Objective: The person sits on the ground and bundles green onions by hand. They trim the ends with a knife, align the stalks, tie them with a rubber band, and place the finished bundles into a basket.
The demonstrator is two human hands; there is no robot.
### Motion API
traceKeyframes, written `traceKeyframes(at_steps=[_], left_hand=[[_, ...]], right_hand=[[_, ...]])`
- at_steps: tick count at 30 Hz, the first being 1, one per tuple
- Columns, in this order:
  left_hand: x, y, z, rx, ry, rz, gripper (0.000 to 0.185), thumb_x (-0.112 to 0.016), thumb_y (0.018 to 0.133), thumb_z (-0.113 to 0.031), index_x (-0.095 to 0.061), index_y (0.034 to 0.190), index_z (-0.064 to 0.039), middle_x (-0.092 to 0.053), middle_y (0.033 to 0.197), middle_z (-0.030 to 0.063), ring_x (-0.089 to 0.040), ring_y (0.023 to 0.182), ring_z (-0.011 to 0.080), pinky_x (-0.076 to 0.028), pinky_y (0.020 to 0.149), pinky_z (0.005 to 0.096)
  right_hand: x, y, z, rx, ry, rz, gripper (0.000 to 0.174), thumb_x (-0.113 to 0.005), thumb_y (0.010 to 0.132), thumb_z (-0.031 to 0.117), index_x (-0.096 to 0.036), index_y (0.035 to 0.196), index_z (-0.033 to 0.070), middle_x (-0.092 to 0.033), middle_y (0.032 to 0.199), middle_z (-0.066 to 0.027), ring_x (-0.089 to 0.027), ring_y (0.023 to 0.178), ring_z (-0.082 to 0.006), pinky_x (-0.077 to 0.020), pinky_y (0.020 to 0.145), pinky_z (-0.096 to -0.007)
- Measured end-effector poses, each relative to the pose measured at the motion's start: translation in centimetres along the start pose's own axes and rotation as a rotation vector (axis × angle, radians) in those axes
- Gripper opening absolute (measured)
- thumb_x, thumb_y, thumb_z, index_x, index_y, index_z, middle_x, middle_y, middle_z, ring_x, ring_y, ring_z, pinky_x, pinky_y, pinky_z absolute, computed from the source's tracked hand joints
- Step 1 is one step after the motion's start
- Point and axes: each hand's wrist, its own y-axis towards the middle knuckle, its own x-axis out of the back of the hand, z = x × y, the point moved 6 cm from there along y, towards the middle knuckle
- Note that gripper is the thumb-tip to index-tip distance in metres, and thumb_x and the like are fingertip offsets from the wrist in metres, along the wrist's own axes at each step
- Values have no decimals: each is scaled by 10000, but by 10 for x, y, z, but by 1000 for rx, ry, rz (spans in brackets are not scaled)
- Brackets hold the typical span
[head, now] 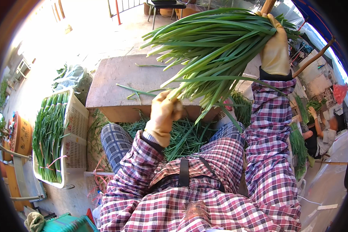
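My right hand (pixel 275 49), in a yellowish rubber glove, holds up a large bunch of long green leaves, likely garlic chives (pixel 214 49), gripped near the leafy end. The pale stem ends fan out to the left. My left hand (pixel 163 116), gloved alike, is at the lower pale ends, its fingers closed around a few stems; they are partly blurred. Below the bunch stands a low wooden table (pixel 116 72) with a few loose leaves lying on it. More loose green leaves (pixel 188 139) lie in a heap between my knees.
At the left, a white plastic crate (pixel 76 145) holds tied bundles of chives (pixel 50 133). A clear plastic bag (pixel 72 76) sits behind it. Pink ties (pixel 100 182) lie beside my left leg. At the far right, a co-worker (pixel 324 130) handles greens near another heap (pixel 298 150).
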Motion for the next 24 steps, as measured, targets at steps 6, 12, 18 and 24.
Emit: traceKeyframes(at_steps=[6,12,18,24], left_hand=[[45,-62,-18,57,1883,114,254,-753,899,-254,-757,1060,-58,-754,846,149,-743,790,212,-566,724,355],[-39,-38,-52,-90,180,300,503,-647,1016,-404,-627,1320,-5,-583,694,-19,-523,555,78,-421,545,227],[-32,4,-21,169,-550,200,314,-550,1067,-338,-676,1166,-68,-510,671,-59,-451,555,84,-365,524,264],[19,-36,-11,213,159,-6,433,-464,1091,-362,-690,1137,5,-509,599,-24,-398,474,95,-317,478,249]], right_hand=[[-3,5,-3,-56,42,27,231,-591,1033,198,-655,1134,0,-729,1091,-143,-697,950,-259,-565,946,-365],[-36,-33,-20,-127,-23,-168,259,-561,1049,236,-638,1130,3,-726,1080,-137,-692,961,-267,-559,955,-374],[-81,-62,-19,-179,180,69,234,-579,1041,216,-607,1137,5,-715,1090,-139,-690,962,-264,-567,947,-379],[-38,-23,-46,-190,237,-198,181,-603,1020,168,-615,1110,12,-713,1059,-139,-689,958,-275,-580,922,-382]])
